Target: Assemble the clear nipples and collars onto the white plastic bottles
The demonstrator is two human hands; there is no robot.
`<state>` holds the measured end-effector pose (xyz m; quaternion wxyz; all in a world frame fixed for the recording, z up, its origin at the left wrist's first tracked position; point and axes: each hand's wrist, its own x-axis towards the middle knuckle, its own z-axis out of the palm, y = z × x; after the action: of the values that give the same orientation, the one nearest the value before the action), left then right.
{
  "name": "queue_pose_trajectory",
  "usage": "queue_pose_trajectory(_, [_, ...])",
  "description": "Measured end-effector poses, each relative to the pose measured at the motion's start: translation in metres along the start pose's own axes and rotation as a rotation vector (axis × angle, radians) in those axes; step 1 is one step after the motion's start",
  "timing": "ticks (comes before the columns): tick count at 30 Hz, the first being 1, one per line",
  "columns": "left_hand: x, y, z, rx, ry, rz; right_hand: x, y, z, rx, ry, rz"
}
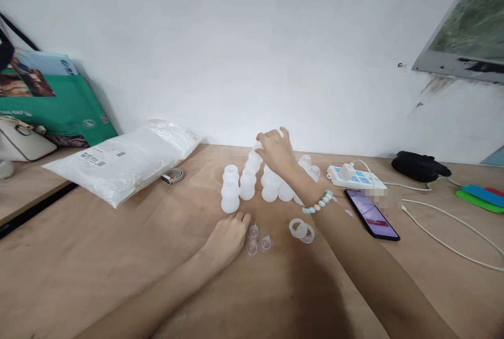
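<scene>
My left hand [230, 236] lies palm down on the table, its fingers slightly bent, beside several small clear plastic caps [254, 232]. Just beyond its fingertips stands a row of frosted white rounded plastic cups [230, 201]. Behind, my right hand [276, 150] reaches over the cups, its thumb and a finger closed at the top of a white plastic cup [255, 146] at the far end of a row. Its other fingers are spread. More white cups [270, 188] stand under my right wrist, partly hidden by it. Two translucent rings [298, 228] lie overlapping near my right forearm.
A white plastic parcel [126, 158] and a grey banded watch [172, 176] lie to the left. On the right are a power strip [356, 177], a phone [370, 214], white cables and a black pouch [419, 166]. Clear domed pieces [309, 167] stand near the wall.
</scene>
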<state>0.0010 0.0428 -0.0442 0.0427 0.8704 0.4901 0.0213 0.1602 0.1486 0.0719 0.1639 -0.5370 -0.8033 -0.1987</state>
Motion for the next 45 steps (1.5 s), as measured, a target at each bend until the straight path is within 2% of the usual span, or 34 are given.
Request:
queue_pose_trajectory(1, [0.0, -0.001, 0.0, 0.004, -0.001, -0.007, -0.005, 0.003, -0.01, 0.023, 0.076, 0.035])
queue_pose_trajectory(3, [-0.002, -0.002, 0.002, 0.014, 0.072, 0.018, -0.023, 0.007, -0.031, 0.169, 0.349, 0.109])
queue_pose_trajectory(4, [-0.004, -0.002, 0.002, 0.024, 0.189, 0.056, -0.035, 0.009, -0.04, 0.251, 0.462, 0.127])
queue_pose_trajectory(5, [-0.006, -0.002, 0.003, 0.033, 0.36, 0.111, -0.049, 0.009, -0.048, 0.333, 0.539, 0.134])
queue_pose_trajectory(7, [-0.011, -0.001, 0.003, 0.057, 0.784, 0.234, -0.08, 0.005, -0.057, 0.478, 0.582, 0.154])
queue_pose_trajectory(8, [-0.013, 0.0, 0.003, 0.073, 0.961, 0.276, -0.097, 0.001, -0.058, 0.535, 0.561, 0.172])
queue_pose_trajectory(9, [-0.016, 0.001, 0.001, 0.092, 1.068, 0.295, -0.114, -0.004, -0.056, 0.593, 0.503, 0.184])
queue_pose_trajectory(10, [-0.017, 0.001, 0.0, 0.108, 1.103, 0.309, -0.13, -0.01, -0.052, 0.652, 0.417, 0.197])
queue_pose_trajectory(12, [-0.02, 0.003, -0.004, 0.096, 1.01, 0.345, -0.156, -0.022, -0.04, 0.751, 0.272, 0.211])
queue_pose_trajectory(14, [-0.02, 0.005, -0.007, -0.029, 0.802, 0.377, -0.173, -0.031, -0.028, 0.827, 0.169, 0.211])
queue_pose_trajectory(16, [-0.021, 0.008, -0.012, -0.244, 0.562, 0.349, -0.18, -0.032, -0.022, 0.895, 0.112, 0.151])
queue_pose_trajectory(20, [-0.023, 0.017, -0.026, -0.722, 0.091, 0.284, -0.176, -0.016, -0.033, 0.973, -0.02, -0.041])
queue_pose_trajectory(23, [-0.025, 0.022, -0.036, -1.001, -0.158, 0.277, -0.17, -0.004, -0.045, 0.931, -0.072, -0.139])
queue_pose_trajectory(25, [-0.027, 0.025, -0.039, -1.122, -0.284, 0.212, -0.169, -0.002, -0.047, 0.916, -0.109, -0.126])
queue_pose_trajectory(27, [-0.028, 0.028, -0.038, -1.197, -0.336, 0.129, -0.17, -0.006, -0.043, 0.91, -0.129, -0.076])
queue_pose_trajectory(31, [-0.033, 0.039, -0.033, -1.301, -0.328, 0.051, -0.174, -0.018, -0.029, 0.957, -0.157, 0.062])
queue_pose_trajectory(36, [-0.034, 0.046, -0.021, -1.54, -0.606, 0.003, -0.175, -0.022, -0.025, 1.248, -0.179, 0.196])
queue_pose_trajectory(39, [-0.031, 0.044, -0.014, -1.673, -0.762, 0.035, -0.175, -0.021, -0.026, 1.342, -0.165, 0.242])
queue_pose_trajectory(42, [-0.028, 0.042, -0.011, -1.723, -0.759, 0.036, -0.176, -0.024, -0.025, 1.241, -0.05, 0.262])
queue_pose_trajectory(45, [-0.026, 0.04, -0.012, -1.719, -0.663, -0.019, -0.178, -0.027, -0.024, 1.004, 0.198, 0.209])
